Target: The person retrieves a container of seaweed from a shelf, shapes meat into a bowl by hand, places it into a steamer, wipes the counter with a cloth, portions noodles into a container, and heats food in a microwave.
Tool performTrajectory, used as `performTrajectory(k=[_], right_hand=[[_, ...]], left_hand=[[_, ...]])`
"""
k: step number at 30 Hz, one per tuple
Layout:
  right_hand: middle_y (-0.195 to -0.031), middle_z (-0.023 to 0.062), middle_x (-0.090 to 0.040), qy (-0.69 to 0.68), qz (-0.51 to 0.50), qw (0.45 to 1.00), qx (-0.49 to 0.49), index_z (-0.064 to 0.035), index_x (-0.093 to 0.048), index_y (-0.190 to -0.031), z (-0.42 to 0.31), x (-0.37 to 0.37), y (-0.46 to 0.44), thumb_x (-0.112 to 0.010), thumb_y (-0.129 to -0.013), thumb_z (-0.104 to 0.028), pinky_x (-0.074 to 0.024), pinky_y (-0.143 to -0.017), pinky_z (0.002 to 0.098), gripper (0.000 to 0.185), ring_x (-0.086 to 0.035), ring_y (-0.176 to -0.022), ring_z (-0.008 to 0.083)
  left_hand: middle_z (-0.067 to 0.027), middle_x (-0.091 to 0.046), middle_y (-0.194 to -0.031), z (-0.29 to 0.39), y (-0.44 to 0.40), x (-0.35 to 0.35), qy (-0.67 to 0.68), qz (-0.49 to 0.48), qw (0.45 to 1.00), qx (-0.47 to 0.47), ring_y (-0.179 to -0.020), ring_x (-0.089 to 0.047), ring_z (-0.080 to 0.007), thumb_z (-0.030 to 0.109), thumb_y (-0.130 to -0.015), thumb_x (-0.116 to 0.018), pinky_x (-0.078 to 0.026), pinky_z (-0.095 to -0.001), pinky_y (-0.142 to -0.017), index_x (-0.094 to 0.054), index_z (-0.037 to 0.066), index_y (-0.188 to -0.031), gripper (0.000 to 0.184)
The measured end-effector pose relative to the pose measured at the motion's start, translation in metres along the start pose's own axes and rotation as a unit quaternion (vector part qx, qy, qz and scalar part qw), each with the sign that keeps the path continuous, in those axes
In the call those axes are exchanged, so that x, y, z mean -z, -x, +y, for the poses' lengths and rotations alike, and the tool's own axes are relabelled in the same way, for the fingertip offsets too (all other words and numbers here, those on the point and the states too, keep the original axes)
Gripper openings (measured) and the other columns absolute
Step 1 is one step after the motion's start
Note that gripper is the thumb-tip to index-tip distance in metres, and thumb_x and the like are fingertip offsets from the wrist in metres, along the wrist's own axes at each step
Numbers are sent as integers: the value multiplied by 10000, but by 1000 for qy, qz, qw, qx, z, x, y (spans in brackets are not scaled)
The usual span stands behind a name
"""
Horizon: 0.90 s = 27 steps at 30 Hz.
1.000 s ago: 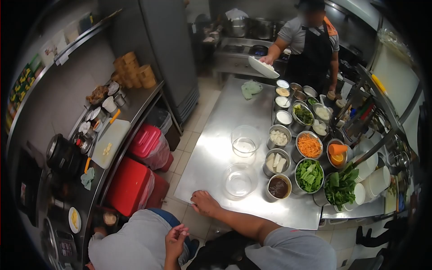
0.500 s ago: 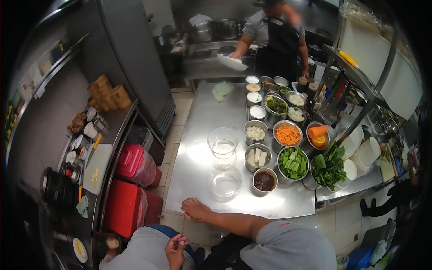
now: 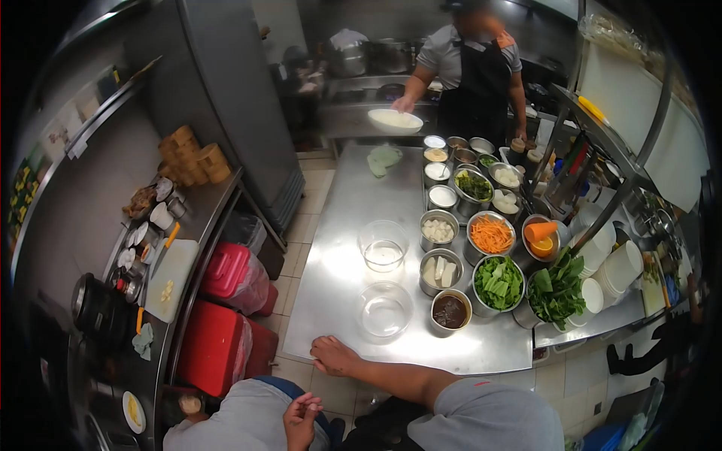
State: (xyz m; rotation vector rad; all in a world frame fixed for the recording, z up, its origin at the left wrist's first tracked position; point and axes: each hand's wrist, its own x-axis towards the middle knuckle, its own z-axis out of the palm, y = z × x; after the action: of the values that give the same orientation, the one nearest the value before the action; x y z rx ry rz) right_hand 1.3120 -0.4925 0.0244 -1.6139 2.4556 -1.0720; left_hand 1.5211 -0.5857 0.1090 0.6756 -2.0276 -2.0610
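My right hand (image 3: 335, 356) rests at the near left edge of the steel table (image 3: 316, 278), arm stretched across my front. Its fingers bend loosely downward, and nothing shows in them. Low in the view, close to my body, my left hand (image 3: 302, 416) is raised with loosely bent fingers and no visible object. Beyond my right hand stand two clear round containers: the nearer one (image 3: 384, 310) and the farther one (image 3: 383, 246). To their right is a metal pot of brown sauce (image 3: 450, 310).
Metal pots of shredded carrot (image 3: 491, 234), chopped greens (image 3: 498, 283) and leafy greens (image 3: 556, 292) line the table's right. Across it a co-worker (image 3: 470, 75) holds a white bowl (image 3: 395, 122). Red bins (image 3: 210, 349) stand left, below a counter with a cutting board (image 3: 171, 279).
The view has shifted slightly, moving the scene a little right and down. The co-worker's white bowl is now more level. My hands keep nearly the same pose.
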Motion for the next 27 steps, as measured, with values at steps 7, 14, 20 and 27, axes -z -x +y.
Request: performTrajectory(k=[7, 14, 20, 27], right_hand=[[-1022, 105, -529, -10, -9, 1000, -11, -62, -570, -922, 0, -1, 0, -653, -795, -155, -391, -892, 380, 178, -506, -1027, 273], [-1031, 104, -535, -3, 0, 1000, -9, -59, -582, -930, 0, -2, 0, -650, -791, -155, -392, -899, 382, 183, -508, -1039, 268], [-1027, 106, -538, 7, -18, 1000, -20, -56, -596, -936, -4, 3, -2, -652, -782, -142, -394, -901, 378, 185, -510, -1032, 271], [-1046, 116, -553, -6, -17, 999, -26, -55, -608, -921, 1, 3, -3, -651, -778, -148, -391, -917, 398, 177, -505, -1062, 293]], left_hand=[[-148, -677, -1015, -2, 0, -2, 1, 0, 1000, 8, -825, -665, -179, 118, -922, -613, -522, -267, -713, -544, -55, -1184, 322], [-144, -674, -1020, -3, -3, -3, 4, -10, 1000, 8, -833, -662, -178, 120, -918, -616, -520, -269, -720, -543, -55, -1185, 327], [-146, -659, -1044, 8, -1, -8, 45, -13, 999, 25, -892, -641, -177, 77, -910, -622, -522, -286, -812, -539, -53, -1188, 318], [-139, -657, -1049, 6, -3, -5, 30, -12, 999, 40, -921, -635, -178, 85, -918, -621, -522, -291, -831, -546, -49, -1205, 326]])
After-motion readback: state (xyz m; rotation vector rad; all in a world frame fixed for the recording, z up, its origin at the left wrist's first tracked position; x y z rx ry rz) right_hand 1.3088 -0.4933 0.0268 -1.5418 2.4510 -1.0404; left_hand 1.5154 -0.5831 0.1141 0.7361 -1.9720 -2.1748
